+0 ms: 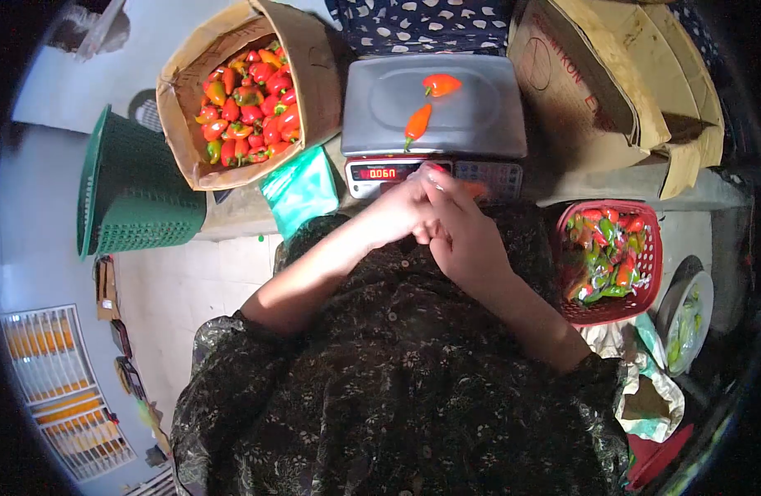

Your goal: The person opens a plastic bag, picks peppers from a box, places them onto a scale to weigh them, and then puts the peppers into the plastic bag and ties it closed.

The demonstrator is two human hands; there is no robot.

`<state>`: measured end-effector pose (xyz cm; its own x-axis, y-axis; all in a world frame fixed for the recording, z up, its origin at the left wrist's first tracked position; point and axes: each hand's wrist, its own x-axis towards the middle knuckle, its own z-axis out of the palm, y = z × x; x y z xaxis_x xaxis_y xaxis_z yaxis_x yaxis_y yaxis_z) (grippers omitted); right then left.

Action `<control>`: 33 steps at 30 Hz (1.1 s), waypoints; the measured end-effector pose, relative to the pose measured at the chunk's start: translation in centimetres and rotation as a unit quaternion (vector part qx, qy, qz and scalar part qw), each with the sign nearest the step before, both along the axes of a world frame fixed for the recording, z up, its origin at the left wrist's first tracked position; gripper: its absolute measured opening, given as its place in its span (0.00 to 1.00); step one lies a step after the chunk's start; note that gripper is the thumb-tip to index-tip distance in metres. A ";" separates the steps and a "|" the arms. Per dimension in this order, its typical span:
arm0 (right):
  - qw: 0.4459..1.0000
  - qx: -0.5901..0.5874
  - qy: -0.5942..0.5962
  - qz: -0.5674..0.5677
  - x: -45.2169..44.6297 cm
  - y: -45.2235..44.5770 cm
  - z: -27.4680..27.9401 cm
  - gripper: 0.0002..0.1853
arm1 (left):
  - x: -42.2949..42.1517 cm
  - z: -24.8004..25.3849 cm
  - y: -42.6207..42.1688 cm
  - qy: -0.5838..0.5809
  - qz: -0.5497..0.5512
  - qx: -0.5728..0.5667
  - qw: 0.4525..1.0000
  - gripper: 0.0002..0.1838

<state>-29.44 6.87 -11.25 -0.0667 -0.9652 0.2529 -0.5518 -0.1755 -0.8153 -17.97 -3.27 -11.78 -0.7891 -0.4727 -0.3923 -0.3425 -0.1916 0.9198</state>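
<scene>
My left hand (399, 213) and my right hand (467, 236) meet just in front of the scale's display, fingers curled and pressed together. A small red bit shows at their fingertips; what they hold, if anything, I cannot make out. Behind them stands a digital scale (372, 107) with a grey pan and lit red digits, its panel partly covered by my hands. Two orange peppers lie on the pan: one pepper (442, 84) toward the back, the other pepper (417, 122) nearer the front. Something orange shows beside my right hand, mostly hidden.
Left of the scale, a cardboard box (178, 124) holds many red and orange peppers. A green plastic bag (302, 190) and a green basket (145, 194) are nearby. To the right are an open carton (562, 99) and a red basket (616, 312) of bagged peppers.
</scene>
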 end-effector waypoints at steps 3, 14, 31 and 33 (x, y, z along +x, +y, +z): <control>1.000 -0.023 -0.009 0.007 -0.1 -0.1 -0.5 0.33 | 0.3 0.7 0.6 -0.244 -0.175 -0.415 0.859 0.13; 0.994 0.034 -0.106 0.019 -3.0 0.0 0.4 0.28 | 0.8 -0.1 -2.9 0.101 -0.081 -0.233 0.964 0.08; 0.983 0.009 -0.171 -0.060 -10.7 -1.1 0.5 0.28 | -2.8 -0.6 -8.4 0.106 0.058 -0.330 0.936 0.20; 0.971 0.055 -0.224 -0.066 -9.8 -1.2 1.5 0.29 | -4.0 3.5 -5.5 0.091 -0.077 -0.358 0.926 0.22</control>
<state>-39.27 5.71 -9.75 -0.2722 -0.9599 0.0666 -0.1499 -0.0260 -0.9884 -21.93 -8.77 -8.25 -0.8908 -0.4369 0.1250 -0.1415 0.5279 0.8374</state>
